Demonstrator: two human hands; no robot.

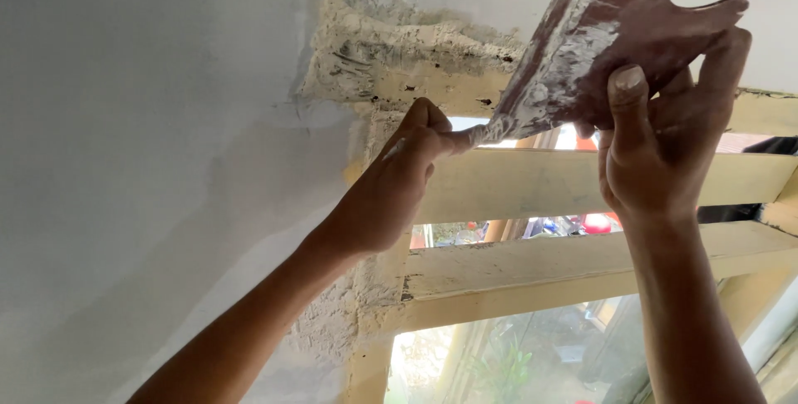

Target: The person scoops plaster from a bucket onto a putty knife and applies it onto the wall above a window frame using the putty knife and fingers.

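A: Where is the putty knife (582, 55) sitting?

B: It is occupying the 1 o'clock part of the view, tilted, with its broad blade smeared in white and grey filler. Its lower corner is pointing toward 8 o'clock.

A: What is the right hand (657, 146) doing?

B: It is gripping the knife from below, at 3 o'clock. The thumb is pressing flat against the blade's face and the fingers are wrapping round the far edge.

A: And the left hand (399, 179)?

B: It is sitting near centre, closed into a pinch. Its fingertips are touching the blade's lower corner, where a lump of filler (482, 132) is clinging.

A: What is lying around them?

B: A rough patch of broken plaster (374, 51) is showing at 12 o'clock, just above the pale yellow wooden window frame (532, 184). The frame's slats are running from centre toward 3 o'clock. The smooth white wall (150, 163) is filling the 9 o'clock side. Green plants (507, 367) are showing through the glass at 6 o'clock.
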